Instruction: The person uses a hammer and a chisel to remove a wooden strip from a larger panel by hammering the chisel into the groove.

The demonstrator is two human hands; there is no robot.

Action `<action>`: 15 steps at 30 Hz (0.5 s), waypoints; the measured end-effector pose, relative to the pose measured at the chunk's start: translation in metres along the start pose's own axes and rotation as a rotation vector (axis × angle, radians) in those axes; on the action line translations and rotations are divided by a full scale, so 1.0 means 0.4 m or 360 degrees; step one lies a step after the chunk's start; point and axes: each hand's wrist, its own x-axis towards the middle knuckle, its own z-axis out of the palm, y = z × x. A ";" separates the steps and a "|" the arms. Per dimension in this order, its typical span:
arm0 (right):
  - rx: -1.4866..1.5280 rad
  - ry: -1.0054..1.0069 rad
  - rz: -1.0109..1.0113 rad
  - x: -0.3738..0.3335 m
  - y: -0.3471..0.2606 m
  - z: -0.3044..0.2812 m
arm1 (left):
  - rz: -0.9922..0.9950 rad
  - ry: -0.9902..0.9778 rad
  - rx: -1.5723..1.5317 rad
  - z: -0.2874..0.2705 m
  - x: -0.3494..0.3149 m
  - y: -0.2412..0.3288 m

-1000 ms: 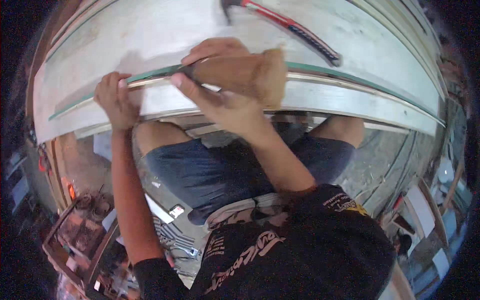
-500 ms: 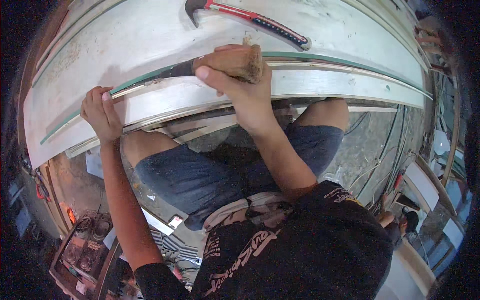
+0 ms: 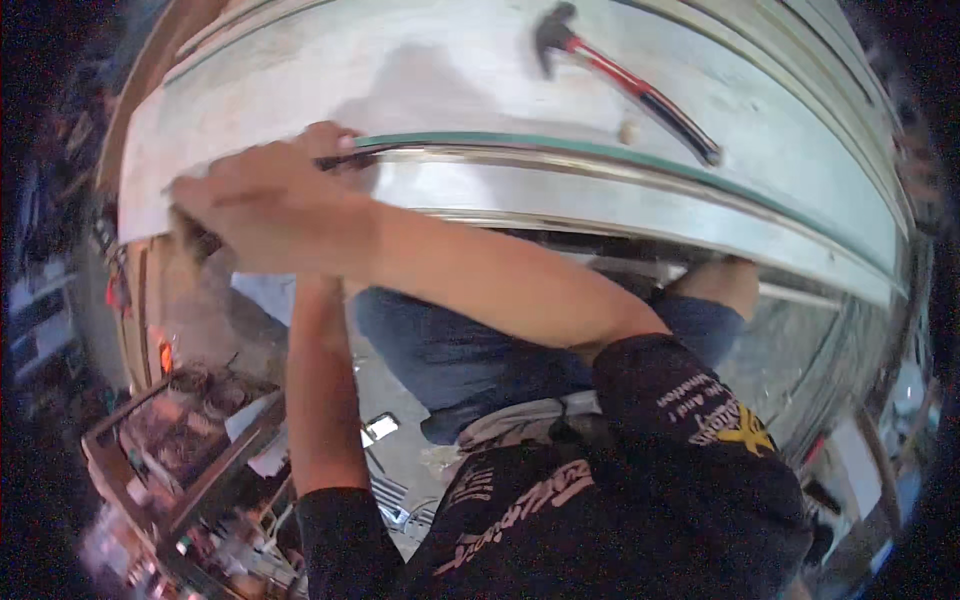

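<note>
My right hand [image 3: 270, 205] reaches across to the left and is closed round a wooden-handled tool. The handle's butt [image 3: 195, 235] sticks out at the lower left, blurred. A narrow dark blade [image 3: 342, 160] shows on the hand's other side, by the green-edged strip [image 3: 520, 142]. Behind the right hand is my left hand [image 3: 333, 137], mostly hidden; its bent fingertips are at the strip. The strip lies along a pale board [image 3: 600, 185], beside a thin light-brown strip [image 3: 480, 158]. A claw hammer [image 3: 630, 85] with a red and black handle rests on the board's far side.
My bent legs [image 3: 470, 340] are below the board's near edge. To the lower left stands a cluttered wooden frame or crate [image 3: 165, 500]. A phone-like object [image 3: 381, 426] lies on the floor. Long strips [image 3: 790, 50] run along the far right.
My right hand has swung left with the tool, over my left hand, and turned so the butt points left and the blade right. The view has shifted, so the board and hammer appear further right.
</note>
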 end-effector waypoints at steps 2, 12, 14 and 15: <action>-0.0238 -0.0190 0.0179 -0.008 -0.007 -0.033 | -0.0006 0.0021 -0.0007 0.012 -0.011 -0.007; 0.1145 0.0915 0.0200 -0.211 0.078 -0.289 | -0.0147 -0.0036 -0.0230 -0.054 0.020 0.021; 0.1168 0.0892 0.0165 -0.193 0.071 -0.274 | -0.0176 -0.0067 -0.0202 -0.049 0.021 0.011; 0.1041 0.0871 0.0145 -0.179 0.069 -0.266 | -0.0184 -0.0083 -0.0203 -0.047 0.020 0.006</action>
